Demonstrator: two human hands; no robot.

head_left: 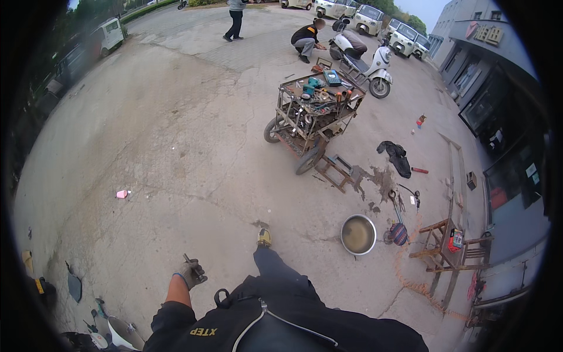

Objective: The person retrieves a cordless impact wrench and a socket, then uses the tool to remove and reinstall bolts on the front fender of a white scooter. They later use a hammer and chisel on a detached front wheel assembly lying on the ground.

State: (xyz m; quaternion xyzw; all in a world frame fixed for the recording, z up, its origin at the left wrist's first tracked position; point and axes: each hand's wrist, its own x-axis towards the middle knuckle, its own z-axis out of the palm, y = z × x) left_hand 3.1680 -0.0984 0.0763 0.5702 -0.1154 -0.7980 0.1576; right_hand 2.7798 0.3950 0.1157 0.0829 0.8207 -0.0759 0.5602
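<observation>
My left hand (191, 274), in a grey work glove, is out in front of my left side over the concrete. Its fingers are closed around a slim dark tool (186, 257), whose end sticks out past the glove; its exact kind is too small to make out. Nothing else touches this hand. My right hand is out of the picture. One foot in a yellowish shoe (264, 237) steps forward on the ground. Ahead stands a wheeled metal tool cart (319, 111), its top covered with hand tools and a teal power tool (314, 83).
A metal basin of murky water (358, 234) sits front right, near a wooden stool (438, 246) and a coiled orange hose (404, 280). A small step stool (335, 173) stands by the cart. Beyond, a person crouches (305, 41) beside a white scooter (369, 67); another person (234, 17) stands farther left.
</observation>
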